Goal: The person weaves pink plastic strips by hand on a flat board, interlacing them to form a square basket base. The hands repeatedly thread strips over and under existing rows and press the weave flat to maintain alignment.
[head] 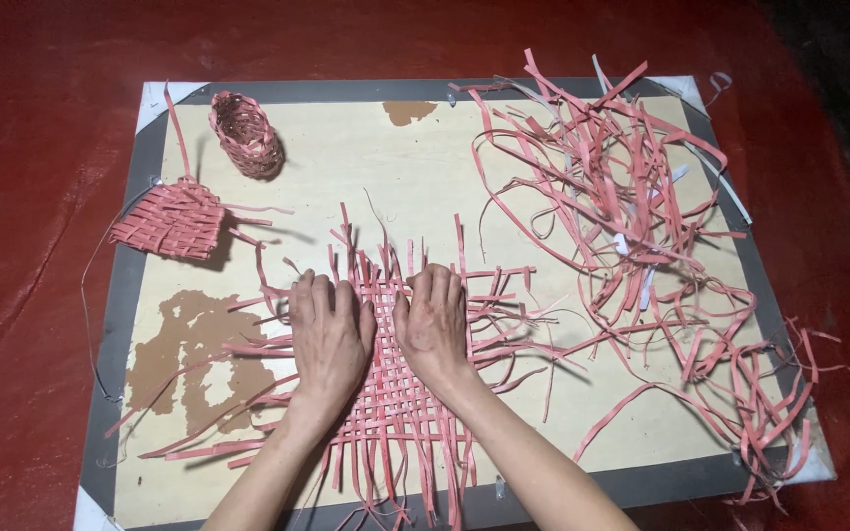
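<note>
A flat mat woven from pink strips (393, 393) lies on a pale wooden board (366, 167), with loose strip ends sticking out on all sides. My left hand (328, 339) rests palm down on the mat's left part, fingers together and pointing away from me. My right hand (434, 324) lies flat beside it on the mat's upper middle, fingers also extended. The two thumbs nearly touch. Neither hand grips anything; both press on the weave.
A big tangle of loose pink strips (622, 206) fills the board's right side. A small woven pink basket (246, 135) lies at the back left, and a partly woven pink piece (171, 220) sits on the left edge. Red floor (22, 197) surrounds the board.
</note>
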